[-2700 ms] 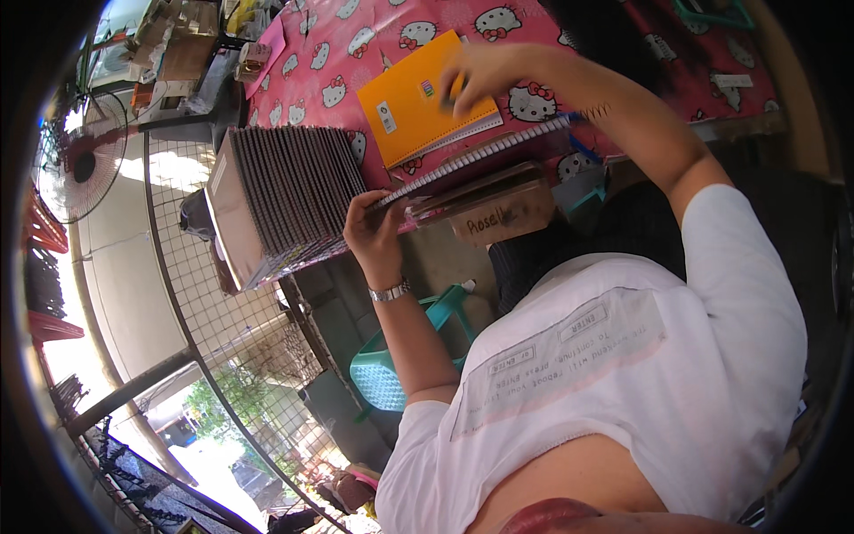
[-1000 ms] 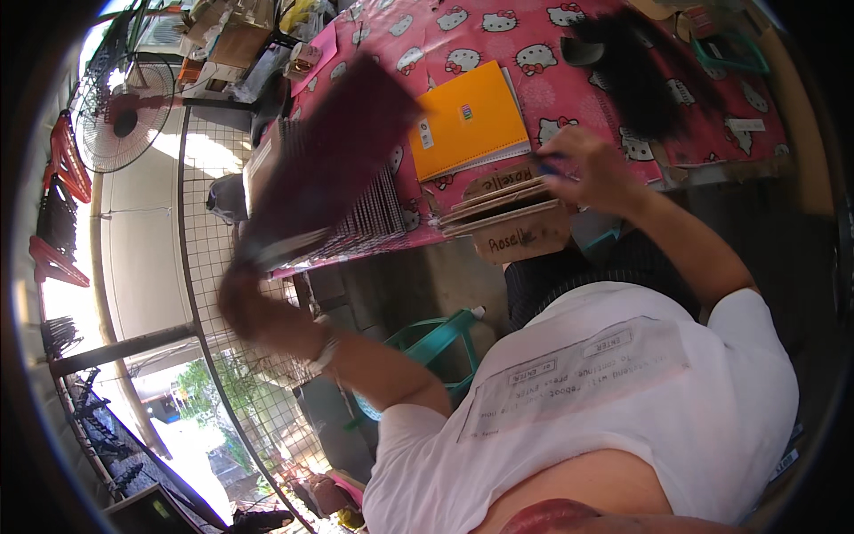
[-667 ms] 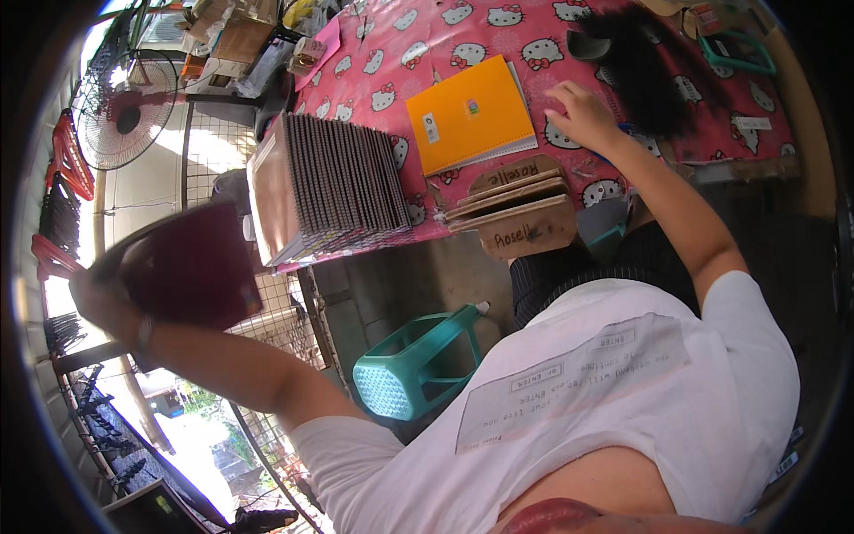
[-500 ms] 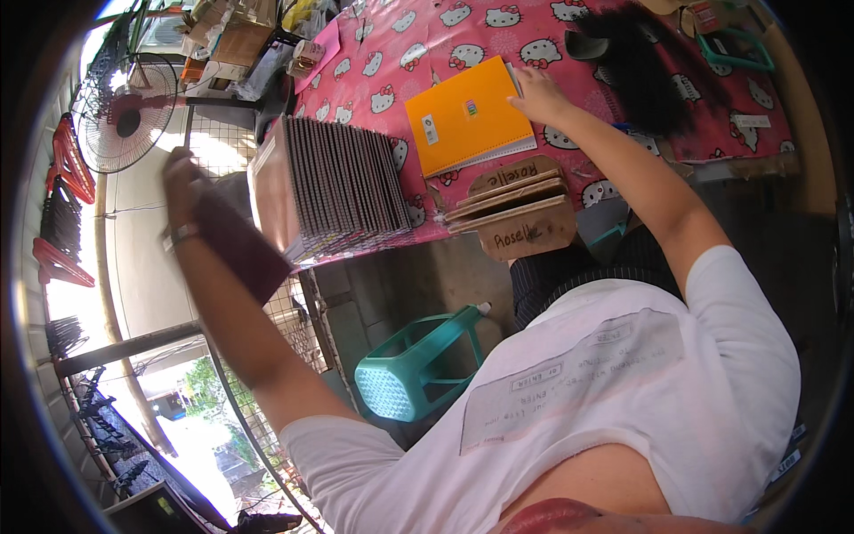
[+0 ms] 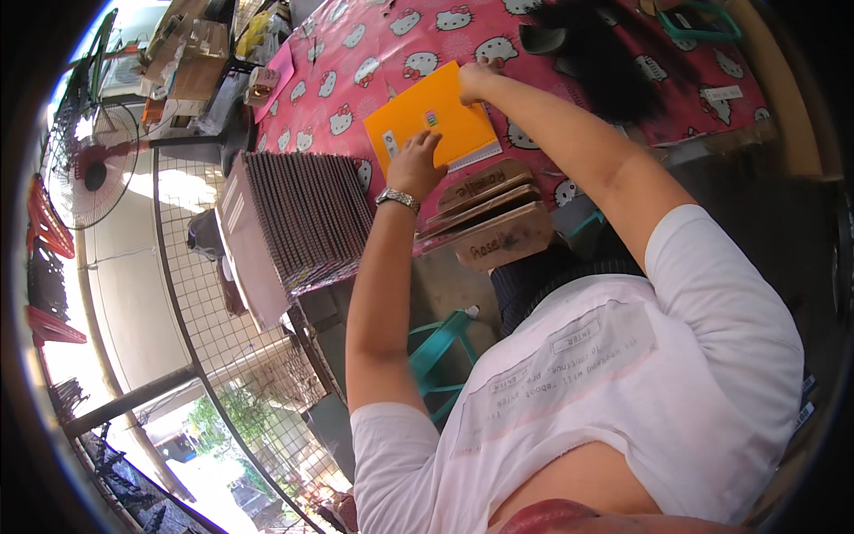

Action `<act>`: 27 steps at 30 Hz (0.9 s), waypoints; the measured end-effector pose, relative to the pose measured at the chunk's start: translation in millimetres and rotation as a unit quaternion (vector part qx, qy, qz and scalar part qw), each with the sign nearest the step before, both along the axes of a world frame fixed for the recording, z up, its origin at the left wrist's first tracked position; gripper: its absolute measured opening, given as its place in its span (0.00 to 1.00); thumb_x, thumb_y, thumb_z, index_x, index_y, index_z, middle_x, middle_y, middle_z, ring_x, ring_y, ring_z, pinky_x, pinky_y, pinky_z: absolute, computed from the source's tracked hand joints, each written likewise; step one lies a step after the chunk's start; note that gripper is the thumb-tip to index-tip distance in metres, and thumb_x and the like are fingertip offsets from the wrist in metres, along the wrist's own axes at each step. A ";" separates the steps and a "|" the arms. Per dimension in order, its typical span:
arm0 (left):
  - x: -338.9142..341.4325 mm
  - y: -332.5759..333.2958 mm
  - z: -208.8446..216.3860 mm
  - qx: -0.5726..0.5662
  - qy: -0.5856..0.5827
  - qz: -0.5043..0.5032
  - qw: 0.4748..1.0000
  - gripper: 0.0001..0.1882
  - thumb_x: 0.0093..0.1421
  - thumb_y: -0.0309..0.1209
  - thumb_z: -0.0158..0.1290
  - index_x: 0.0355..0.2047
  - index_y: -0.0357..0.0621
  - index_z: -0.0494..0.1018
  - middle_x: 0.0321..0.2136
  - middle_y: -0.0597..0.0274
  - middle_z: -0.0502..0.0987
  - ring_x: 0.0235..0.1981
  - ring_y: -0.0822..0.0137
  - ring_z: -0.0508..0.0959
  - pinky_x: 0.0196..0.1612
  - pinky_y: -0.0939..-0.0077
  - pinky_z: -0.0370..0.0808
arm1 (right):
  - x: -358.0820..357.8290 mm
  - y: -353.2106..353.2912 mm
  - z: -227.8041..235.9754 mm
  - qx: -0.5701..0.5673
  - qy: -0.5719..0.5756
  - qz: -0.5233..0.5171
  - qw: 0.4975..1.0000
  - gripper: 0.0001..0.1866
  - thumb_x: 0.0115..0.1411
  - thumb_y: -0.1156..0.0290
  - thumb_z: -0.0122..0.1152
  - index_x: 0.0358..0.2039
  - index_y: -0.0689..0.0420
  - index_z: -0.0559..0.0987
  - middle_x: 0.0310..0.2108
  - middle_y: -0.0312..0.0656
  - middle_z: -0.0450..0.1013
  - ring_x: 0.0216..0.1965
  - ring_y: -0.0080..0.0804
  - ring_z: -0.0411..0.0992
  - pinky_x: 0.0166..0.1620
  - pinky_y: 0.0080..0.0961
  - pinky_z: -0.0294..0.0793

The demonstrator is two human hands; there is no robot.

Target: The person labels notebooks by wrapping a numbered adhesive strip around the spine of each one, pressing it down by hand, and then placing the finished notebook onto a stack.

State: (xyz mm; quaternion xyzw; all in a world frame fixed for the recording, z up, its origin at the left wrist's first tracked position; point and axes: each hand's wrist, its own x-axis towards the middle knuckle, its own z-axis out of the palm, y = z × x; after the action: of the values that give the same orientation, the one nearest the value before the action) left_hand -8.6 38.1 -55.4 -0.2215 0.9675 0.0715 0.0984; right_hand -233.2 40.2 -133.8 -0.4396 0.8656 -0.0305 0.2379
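Observation:
An orange spiral notebook (image 5: 449,120) lies tilted on the pink table cover, white page edges showing along its near right side. My left hand (image 5: 416,163) rests on its near left part, fingers spread and empty, a metal watch at the wrist. At the notebook's far right corner my right hand (image 5: 479,80) has its fingers curled in against the edge, closed on it. A tall stack of spiral-bound notebooks (image 5: 307,214) stands left of my left forearm. Between my body and the orange notebook is a brown wooden holder (image 5: 503,236) with upright boards and handwriting.
A pink table cover (image 5: 391,36) with cat faces spreads beneath. Black bristly material (image 5: 614,71) and a teal-framed object (image 5: 703,22) lie at the far right. A fan (image 5: 93,173) and a wire grid (image 5: 191,240) are on the left. Below the table stands a teal stool (image 5: 440,356).
My left hand has swung from the far left, where it held a dark maroon flat thing, onto the orange notebook. That thing has left my hand. My right hand's fingers have curled at the corner.

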 end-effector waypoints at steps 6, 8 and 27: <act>42.4 -39.8 -72.2 -0.007 0.046 -0.055 0.997 0.30 0.56 0.40 0.60 0.58 0.48 0.67 0.59 0.55 0.69 0.58 0.54 0.70 0.59 0.62 0.70 | 21.5 63.1 42.1 -0.109 -0.353 -0.100 0.924 0.21 0.52 0.61 0.63 0.41 0.63 0.79 0.43 0.51 0.75 0.47 0.39 0.73 0.41 0.36 0.76; 49.0 -46.6 -80.0 -0.026 0.062 -0.078 0.995 0.30 0.57 0.41 0.59 0.59 0.49 0.67 0.59 0.56 0.69 0.59 0.54 0.70 0.59 0.61 0.70 | 42.8 91.5 14.7 -0.166 -0.471 -0.202 0.843 0.20 0.54 0.61 0.62 0.41 0.63 0.79 0.36 0.46 0.76 0.36 0.36 0.73 0.35 0.34 0.74; 8.9 -10.6 131.1 -0.012 0.129 0.032 0.991 0.23 0.64 0.27 0.50 0.60 0.39 0.67 0.37 0.36 0.78 0.42 0.42 0.79 0.42 0.60 0.76 | 21.0 122.9 63.8 -0.513 -0.158 0.114 0.836 0.27 0.56 0.65 0.63 0.56 0.56 0.69 0.45 0.50 0.76 0.49 0.50 0.74 0.52 0.40 0.72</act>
State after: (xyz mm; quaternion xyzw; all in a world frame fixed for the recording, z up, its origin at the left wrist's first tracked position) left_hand 0.3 27.5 75.7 -0.2420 0.9655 0.0907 -0.0322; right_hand -212.2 163.1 -69.9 -0.5832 0.6202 -0.5122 0.1134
